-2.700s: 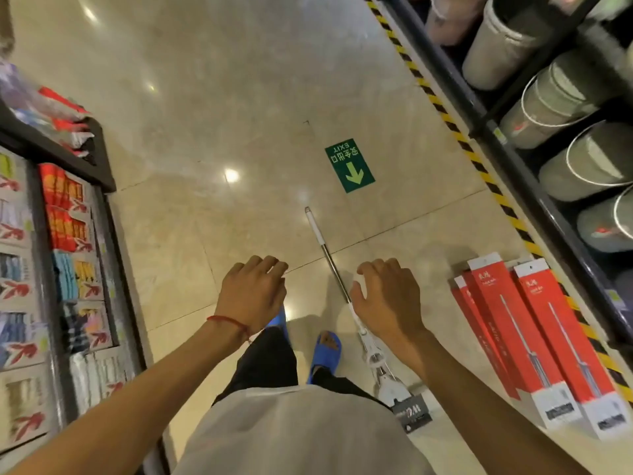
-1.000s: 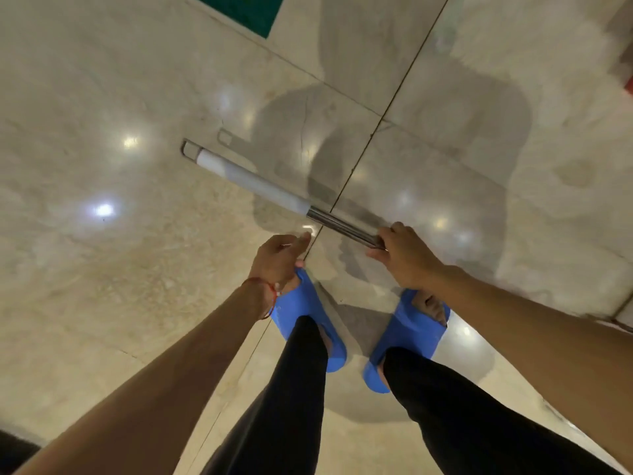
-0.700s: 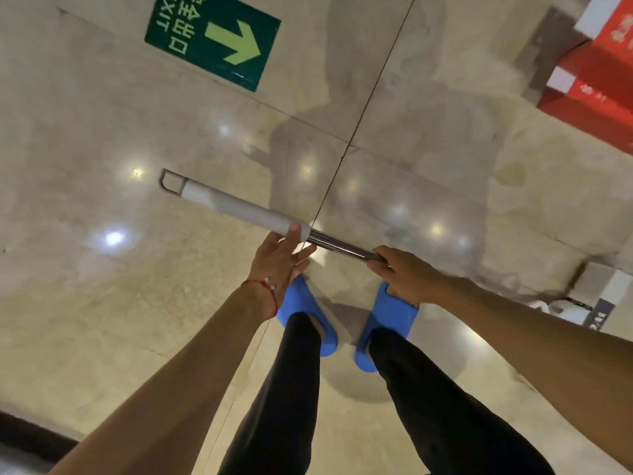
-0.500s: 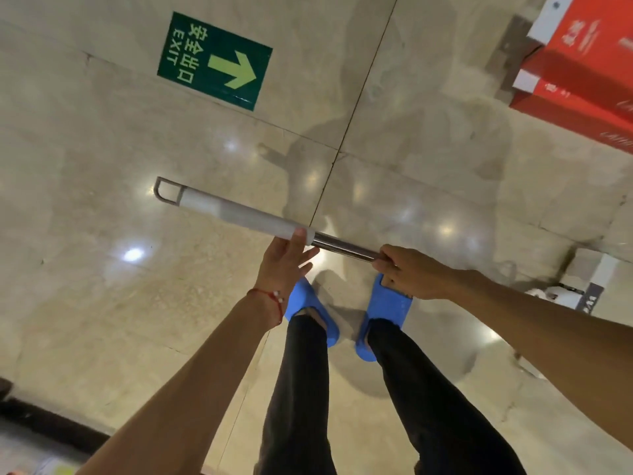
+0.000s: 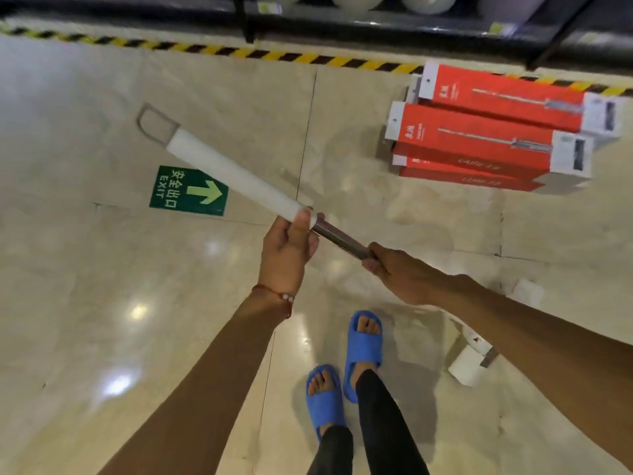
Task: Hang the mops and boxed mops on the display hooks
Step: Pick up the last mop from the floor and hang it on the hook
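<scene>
I hold a mop [image 5: 236, 180] by its pole, lifted off the floor and slanting up to the left. It has a white grip sleeve, a metal hanging loop at the far end and a steel shaft. My left hand [image 5: 289, 248] grips it where the white sleeve meets the steel. My right hand [image 5: 399, 272] is closed on the shaft lower down. The white mop head [image 5: 474, 358] shows under my right forearm, partly hidden. Several red boxed mops [image 5: 486, 138] lie stacked on the floor at the upper right.
A dark shelf base [image 5: 342, 22] with pale buckets runs along the top, behind yellow-black floor tape [image 5: 239, 53]. A green exit sticker [image 5: 188, 192] is on the glossy tiled floor. My feet in blue sandals [image 5: 363, 347] stand below my hands.
I bent down and took the mop from the floor with both hands. It has since risen, and the view has swung round so the red boxes and the shelf now lie ahead.
</scene>
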